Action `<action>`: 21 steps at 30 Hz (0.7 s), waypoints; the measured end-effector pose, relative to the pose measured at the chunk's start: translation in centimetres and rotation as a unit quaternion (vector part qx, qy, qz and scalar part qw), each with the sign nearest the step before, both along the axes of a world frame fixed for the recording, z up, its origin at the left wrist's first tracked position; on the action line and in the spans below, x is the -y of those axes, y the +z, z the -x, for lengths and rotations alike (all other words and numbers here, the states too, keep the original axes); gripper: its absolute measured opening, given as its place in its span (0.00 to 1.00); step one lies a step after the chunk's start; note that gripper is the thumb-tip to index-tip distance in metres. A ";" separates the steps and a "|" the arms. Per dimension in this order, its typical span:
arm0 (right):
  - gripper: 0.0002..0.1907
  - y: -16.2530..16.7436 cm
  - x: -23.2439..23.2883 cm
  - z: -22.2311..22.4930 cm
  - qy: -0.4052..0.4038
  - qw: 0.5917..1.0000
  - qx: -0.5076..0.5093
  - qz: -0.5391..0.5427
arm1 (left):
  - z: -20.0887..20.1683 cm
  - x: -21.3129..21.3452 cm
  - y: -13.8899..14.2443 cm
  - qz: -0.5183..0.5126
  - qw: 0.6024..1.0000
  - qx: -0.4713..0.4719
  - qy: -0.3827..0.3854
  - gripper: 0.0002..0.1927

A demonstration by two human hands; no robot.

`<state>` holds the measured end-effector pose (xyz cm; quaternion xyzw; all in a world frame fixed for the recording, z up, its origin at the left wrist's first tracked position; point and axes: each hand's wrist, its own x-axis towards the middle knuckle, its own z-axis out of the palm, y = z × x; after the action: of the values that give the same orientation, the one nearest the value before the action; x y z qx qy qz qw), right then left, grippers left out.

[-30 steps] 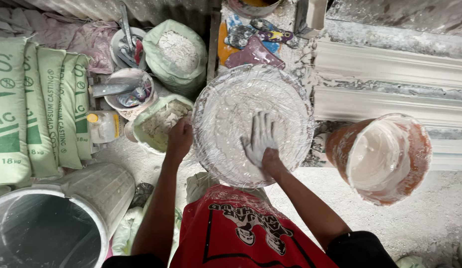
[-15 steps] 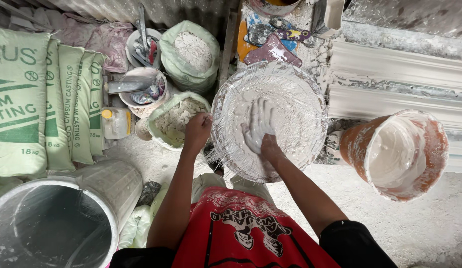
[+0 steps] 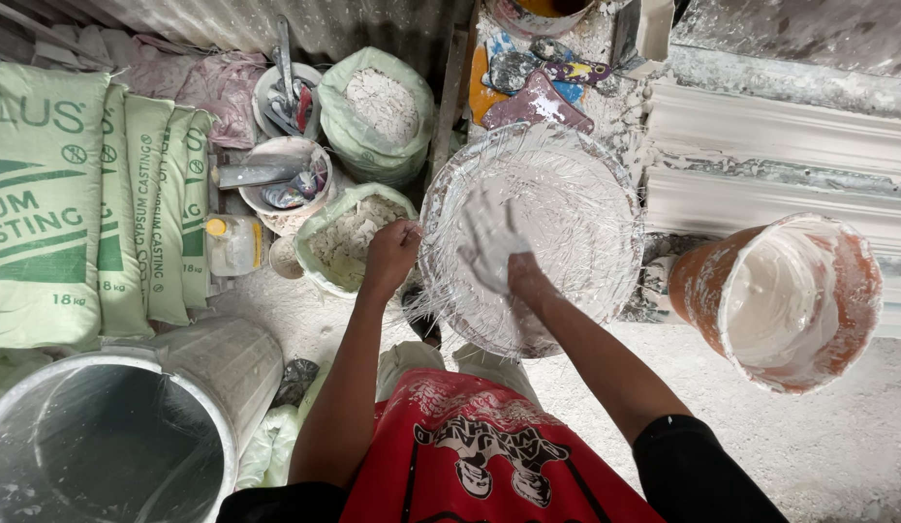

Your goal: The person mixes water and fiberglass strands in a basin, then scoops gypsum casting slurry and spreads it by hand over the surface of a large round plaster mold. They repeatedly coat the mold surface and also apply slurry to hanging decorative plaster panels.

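Where the floor is dusted white at far left, 4 green-and-white woven sacks (image 3: 92,203) stand packed side by side, above a large grey bin (image 3: 111,441) lined with clear film. Beside them, 2 plastic-lined bags of lumpy white powder (image 3: 378,107) sit near small bowls of tools (image 3: 281,179). The left hand (image 3: 390,254) curls its fingers over the near-left rim of the round mould (image 3: 533,232), a shallow disc coated in wet white plaster with wispy fibres fringing its edge. The right hand (image 3: 494,247), plaster-caked, lies fingers spread and pressed flat on the mould's centre. At right stands an orange bucket (image 3: 775,300) smeared inside with smooth plaster. Compared with 0.5 s ago, the grip and the flat palm are unchanged; the spread fingers sit slightly further left.
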<state>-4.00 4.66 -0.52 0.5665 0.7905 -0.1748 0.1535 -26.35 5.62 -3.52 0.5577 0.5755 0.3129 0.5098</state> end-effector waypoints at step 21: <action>0.42 0.9 -1.6 -5.4 -0.278 0.953 -0.001 -0.123 | 0.3 0.9 -1.8 0.025 1.000 -0.010 0.004 0.09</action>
<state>1.37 6.30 0.36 0.7783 0.6170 -0.1130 0.0270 -26.69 4.74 -5.28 0.5455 0.5906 0.2947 0.5165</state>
